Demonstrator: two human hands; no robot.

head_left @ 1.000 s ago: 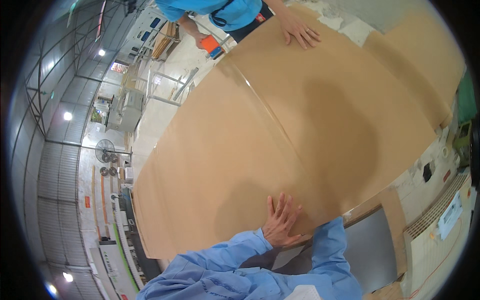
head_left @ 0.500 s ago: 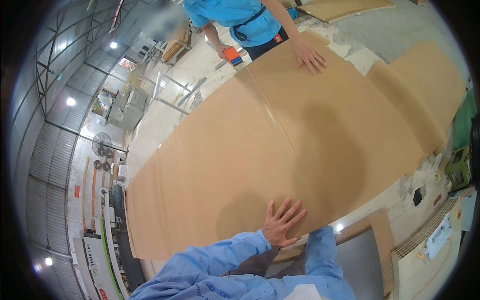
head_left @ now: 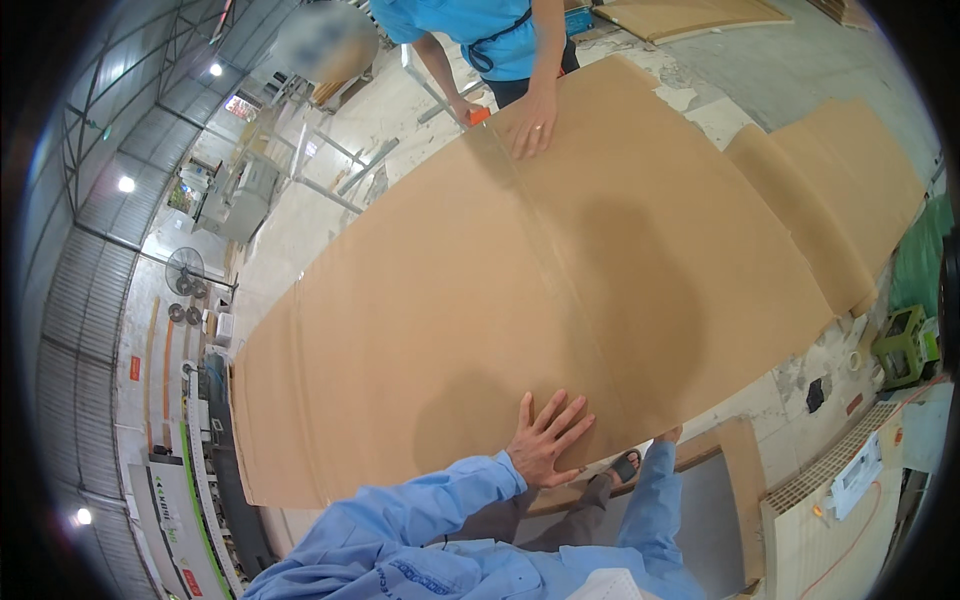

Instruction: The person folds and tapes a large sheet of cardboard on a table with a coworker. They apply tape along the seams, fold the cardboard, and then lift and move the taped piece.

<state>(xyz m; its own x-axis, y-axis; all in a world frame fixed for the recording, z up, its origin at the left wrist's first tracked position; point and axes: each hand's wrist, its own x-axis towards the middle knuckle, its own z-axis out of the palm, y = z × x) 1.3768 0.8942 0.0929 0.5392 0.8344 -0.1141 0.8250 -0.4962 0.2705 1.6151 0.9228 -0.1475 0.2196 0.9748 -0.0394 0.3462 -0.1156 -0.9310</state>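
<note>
A large brown cardboard sheet (head_left: pixel 400 320) with a taped seam (head_left: pixel 560 280) stretches in front of me. My left hand (head_left: pixel 548 440) lies flat on its near part, left of the seam, fingers spread. At the near edge, a small part of my right hand (head_left: pixel 670 435) shows; its fingers are hidden by the sheet. Across from me, a co-worker in a blue shirt (head_left: pixel 460 35) presses one hand (head_left: pixel 535 122) on the sheet beside the seam's far end. The co-worker's other hand (head_left: pixel 464 108) holds an orange tape dispenser (head_left: pixel 479 116) at the far edge.
More folded cardboard (head_left: pixel 850 190) extends at the right. A framed grey panel (head_left: pixel 715 510) is below the near edge. Metal racks (head_left: pixel 340 165) stand beyond the far left edge, a fan (head_left: pixel 186 272) farther left. A green crate (head_left: pixel 903 345) sits at the right.
The co-worker's free hand has moved left to the seam, and the tape dispenser has come down at the far edge. Part of my right hand now shows. My left hand stays flat on the cardboard.
</note>
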